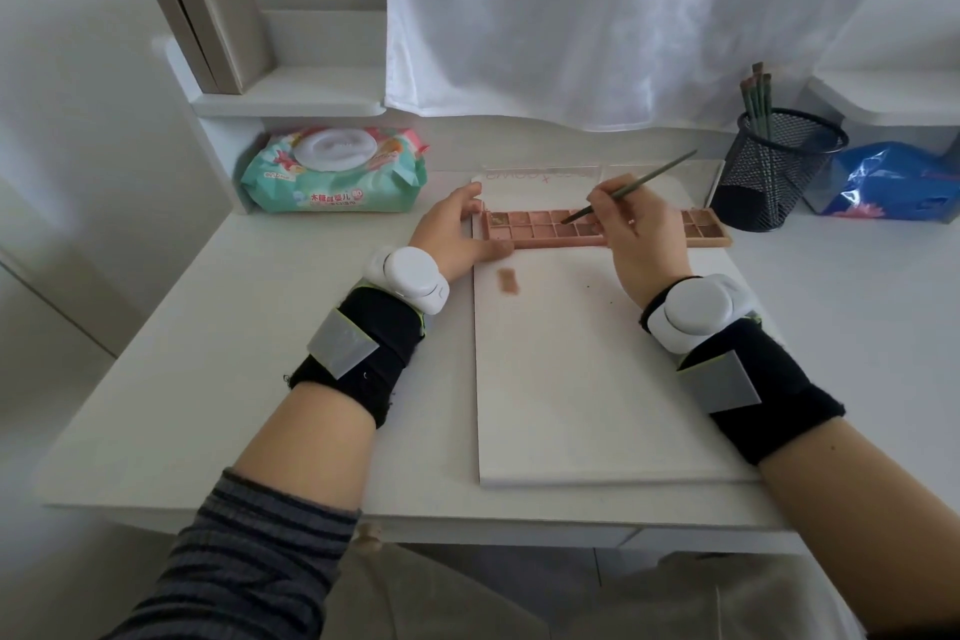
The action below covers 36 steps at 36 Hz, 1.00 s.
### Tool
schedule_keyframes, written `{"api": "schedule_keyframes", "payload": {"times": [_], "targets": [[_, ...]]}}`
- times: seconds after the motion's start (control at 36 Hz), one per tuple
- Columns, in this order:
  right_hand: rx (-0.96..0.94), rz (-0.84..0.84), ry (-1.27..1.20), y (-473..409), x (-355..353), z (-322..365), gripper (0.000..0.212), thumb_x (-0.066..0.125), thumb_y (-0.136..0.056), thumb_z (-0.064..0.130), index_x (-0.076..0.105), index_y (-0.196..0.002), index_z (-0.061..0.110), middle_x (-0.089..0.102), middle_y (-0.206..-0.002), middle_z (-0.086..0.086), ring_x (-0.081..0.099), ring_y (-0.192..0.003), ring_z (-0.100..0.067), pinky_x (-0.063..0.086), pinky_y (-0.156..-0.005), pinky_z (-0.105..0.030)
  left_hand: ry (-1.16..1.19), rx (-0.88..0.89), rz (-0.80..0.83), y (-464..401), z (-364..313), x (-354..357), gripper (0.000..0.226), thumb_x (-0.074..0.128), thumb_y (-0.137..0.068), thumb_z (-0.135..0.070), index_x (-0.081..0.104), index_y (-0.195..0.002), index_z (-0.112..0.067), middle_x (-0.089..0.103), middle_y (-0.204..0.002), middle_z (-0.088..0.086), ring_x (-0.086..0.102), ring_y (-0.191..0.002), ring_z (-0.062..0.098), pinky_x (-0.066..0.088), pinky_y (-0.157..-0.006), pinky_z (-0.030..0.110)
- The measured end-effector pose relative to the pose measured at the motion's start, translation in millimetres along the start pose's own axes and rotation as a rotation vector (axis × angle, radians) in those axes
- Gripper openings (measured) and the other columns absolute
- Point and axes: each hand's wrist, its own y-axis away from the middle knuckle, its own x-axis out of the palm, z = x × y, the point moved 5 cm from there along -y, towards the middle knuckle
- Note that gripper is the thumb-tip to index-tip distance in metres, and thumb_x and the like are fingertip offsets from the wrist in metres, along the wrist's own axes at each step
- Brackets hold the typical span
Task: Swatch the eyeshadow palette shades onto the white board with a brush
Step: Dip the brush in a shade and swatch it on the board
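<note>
A long pink eyeshadow palette [540, 226] lies open across the far end of the white board [587, 379]. My left hand [454, 231] holds the palette's left end, thumb at its front edge and fingers at its back. My right hand [636, 234] pinches a thin green brush [647, 181], whose tip dips into a pan near the palette's middle. One brownish-pink swatch [508, 281] marks the board near its upper left corner, with a few dark specks to its right.
A black mesh cup [774, 172] with more brushes stands at the back right, beside a blue packet [893, 185]. A pack of wet wipes [332, 172] lies at the back left under a shelf with a grey box [213, 29]. A white curtain hangs behind.
</note>
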Motion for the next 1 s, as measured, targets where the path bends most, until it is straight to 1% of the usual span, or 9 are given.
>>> {"api": "schedule_keyframes", "payload": {"times": [0.11, 0.19, 0.25, 0.33, 0.47, 0.64, 0.75, 0.86, 1.0], "targets": [[-0.005, 0.034, 0.018, 0.0, 1.6, -0.6, 0.012, 0.05, -0.095, 0.02, 0.054, -0.084, 0.021, 0.068, -0.077, -0.002, 0.064, -0.082, -0.028, 0.049, -0.078, -0.038, 0.002, -0.001, 0.008, 0.0, -0.9, 0.5, 0.084, 0.078, -0.074, -0.014, 0.031, -0.143, -0.01, 0.05, -0.132, 0.008, 0.046, -0.124, 0.019, 0.029, -0.098, 0.017], [0.002, 0.041, 0.04, -0.7, 1.9, -2.3, 0.014, 0.05, -0.094, 0.022, 0.054, -0.082, 0.025, 0.069, -0.083, -0.01, 0.063, -0.083, -0.029, 0.049, -0.079, -0.04, 0.005, -0.001, 0.012, 0.3, -1.5, 0.2, 0.085, 0.077, -0.074, -0.014, 0.03, -0.144, -0.009, 0.05, -0.132, 0.008, 0.047, -0.124, 0.018, 0.029, -0.098, 0.016], [0.005, 0.042, 0.036, -1.1, 2.6, -3.0, 0.016, 0.05, -0.094, 0.022, 0.054, -0.08, 0.029, 0.069, -0.083, -0.008, 0.063, -0.083, -0.029, 0.049, -0.079, -0.039, 0.005, -0.001, 0.014, 0.2, -1.7, 0.2, 0.085, 0.078, -0.074, -0.014, 0.03, -0.144, -0.009, 0.05, -0.132, 0.009, 0.047, -0.124, 0.019, 0.029, -0.098, 0.016], [0.007, 0.067, 0.047, -1.9, 4.8, -3.4, 0.012, 0.05, -0.094, 0.021, 0.056, -0.084, 0.023, 0.068, -0.079, -0.002, 0.062, -0.083, -0.027, 0.046, -0.076, -0.03, -0.005, 0.001, 0.012, 0.3, -2.1, -0.2, 0.085, 0.077, -0.074, -0.014, 0.03, -0.144, -0.009, 0.049, -0.133, 0.009, 0.046, -0.125, 0.018, 0.029, -0.097, 0.015], [0.015, 0.078, 0.057, -2.6, 4.4, -4.5, 0.011, 0.05, -0.094, 0.02, 0.057, -0.085, 0.018, 0.067, -0.079, -0.001, 0.061, -0.083, -0.027, 0.045, -0.073, -0.027, -0.014, -0.001, 0.023, 0.4, -2.5, 0.7, 0.086, 0.078, -0.074, -0.015, 0.029, -0.144, -0.008, 0.049, -0.134, 0.009, 0.046, -0.126, 0.019, 0.029, -0.102, 0.02], [0.053, 0.032, 0.008, -2.9, 1.6, -3.6, 0.023, 0.049, -0.093, 0.02, 0.052, -0.072, 0.03, 0.065, -0.082, -0.022, 0.059, -0.081, -0.038, 0.048, -0.076, -0.042, -0.005, -0.007, 0.022, 0.5, -2.5, 0.1, 0.085, 0.077, -0.074, -0.015, 0.029, -0.144, -0.009, 0.049, -0.133, 0.008, 0.046, -0.125, 0.019, 0.029, -0.101, 0.018], [0.053, 0.005, -0.01, -3.5, -0.6, -3.4, 0.023, 0.047, -0.093, 0.024, 0.05, -0.073, 0.032, 0.06, -0.071, -0.016, 0.056, -0.075, -0.037, 0.045, -0.071, -0.04, -0.003, -0.008, 0.024, 0.2, -2.1, 0.4, 0.085, 0.077, -0.074, -0.015, 0.029, -0.144, -0.009, 0.048, -0.134, 0.007, 0.045, -0.125, 0.018, 0.028, -0.097, 0.015], [0.049, 0.035, 0.016, -3.8, 2.1, -5.2, 0.02, 0.048, -0.094, 0.025, 0.051, -0.076, 0.033, 0.066, -0.083, -0.02, 0.059, -0.083, -0.036, 0.047, -0.078, -0.043, -0.009, -0.007, 0.02, 0.1, -2.1, 0.3, 0.085, 0.077, -0.074, -0.015, 0.029, -0.144, -0.009, 0.048, -0.134, 0.008, 0.046, -0.125, 0.017, 0.028, -0.096, 0.013], [0.08, 0.044, 0.004, -3.8, 2.6, -7.0, 0.022, 0.049, -0.094, 0.021, 0.053, -0.074, 0.03, 0.067, -0.084, -0.017, 0.06, -0.085, -0.036, 0.047, -0.081, -0.042, -0.009, -0.006, 0.02, -0.1, -1.5, 0.8, 0.086, 0.078, -0.074, -0.015, 0.029, -0.144, -0.009, 0.049, -0.134, 0.008, 0.046, -0.125, 0.017, 0.029, -0.098, 0.016]]}}
